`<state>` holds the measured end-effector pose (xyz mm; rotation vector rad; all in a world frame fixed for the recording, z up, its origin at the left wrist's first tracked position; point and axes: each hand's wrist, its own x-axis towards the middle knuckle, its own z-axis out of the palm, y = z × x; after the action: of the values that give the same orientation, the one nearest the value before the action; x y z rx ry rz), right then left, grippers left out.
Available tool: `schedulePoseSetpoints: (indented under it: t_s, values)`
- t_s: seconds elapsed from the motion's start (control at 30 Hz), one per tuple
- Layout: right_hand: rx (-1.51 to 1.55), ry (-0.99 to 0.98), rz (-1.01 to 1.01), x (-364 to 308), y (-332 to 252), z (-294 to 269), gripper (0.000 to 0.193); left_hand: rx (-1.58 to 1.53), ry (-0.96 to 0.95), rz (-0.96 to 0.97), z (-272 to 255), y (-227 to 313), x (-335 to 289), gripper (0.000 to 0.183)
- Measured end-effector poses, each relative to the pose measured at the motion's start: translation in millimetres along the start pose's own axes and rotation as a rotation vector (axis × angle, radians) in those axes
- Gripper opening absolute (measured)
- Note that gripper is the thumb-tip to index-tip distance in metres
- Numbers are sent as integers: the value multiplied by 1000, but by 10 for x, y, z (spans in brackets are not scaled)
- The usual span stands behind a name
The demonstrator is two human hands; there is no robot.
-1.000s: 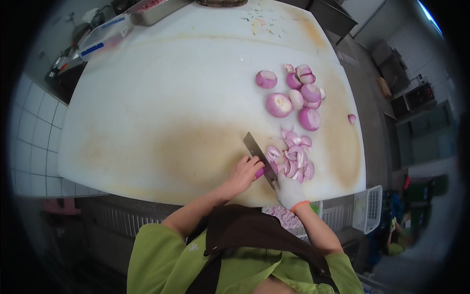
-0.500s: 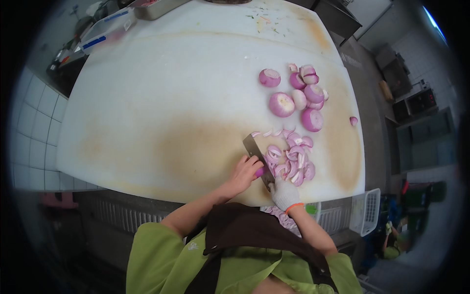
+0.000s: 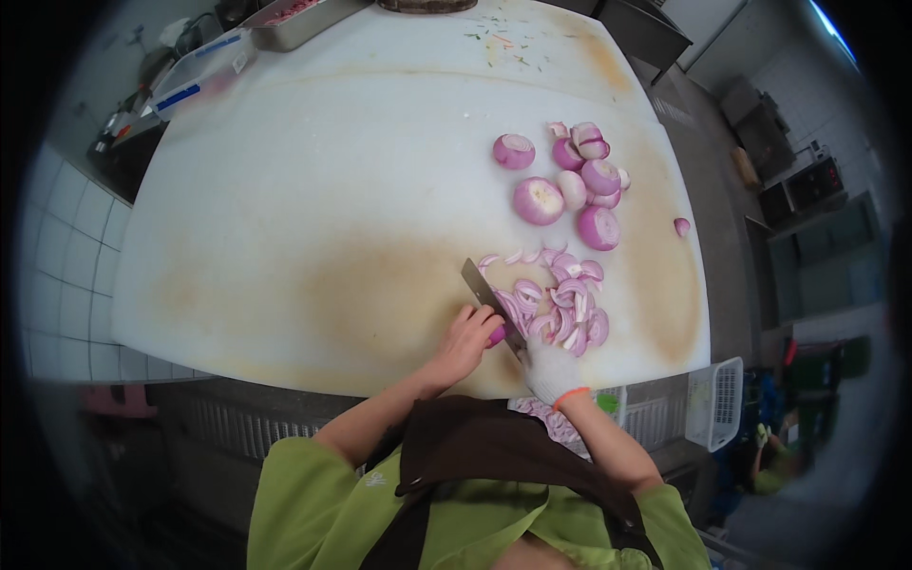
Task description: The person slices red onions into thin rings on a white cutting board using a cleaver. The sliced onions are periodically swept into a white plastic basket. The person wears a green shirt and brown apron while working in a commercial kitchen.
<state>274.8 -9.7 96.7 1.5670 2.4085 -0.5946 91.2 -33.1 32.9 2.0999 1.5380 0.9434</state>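
With bare fingers curled, my left hand (image 3: 463,340) holds down a piece of red onion (image 3: 497,334) close to the table's near edge. My right hand (image 3: 551,369), in a white knitted glove with an orange cuff, grips a cleaver (image 3: 487,299). Its broad blade slants away to the left and stands against the right side of the held onion; the handle is mostly hidden in the glove. Right of the blade lies a loose heap of sliced onion (image 3: 570,299). Beyond it are several peeled red onions (image 3: 539,200), some with cut tops.
The white cutting table (image 3: 285,190) has brown stains. A small onion piece (image 3: 681,227) lies at its right edge. At the far left are a metal tray (image 3: 294,28) and a clear plastic box (image 3: 204,71). A container of sliced onion (image 3: 551,418) and a white basket (image 3: 714,406) sit below the near edge.
The cleaver's blade has tilted slightly and shows a narrower side. Both hands stay at the onion, while the whole view has shifted a little.
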Motion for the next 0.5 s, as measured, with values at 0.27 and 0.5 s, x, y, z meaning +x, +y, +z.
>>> schedulePoseSetpoints:
  t_s: [0.27, 0.5]
  values:
    - [-35, -49, -5, 83, -65, 51, 28, -52, 75, -22, 27, 28, -13, 35]
    - [-56, 18, -16, -114, -97, -186, 23, -54, 100, -39, 57, 19, -52, 35]
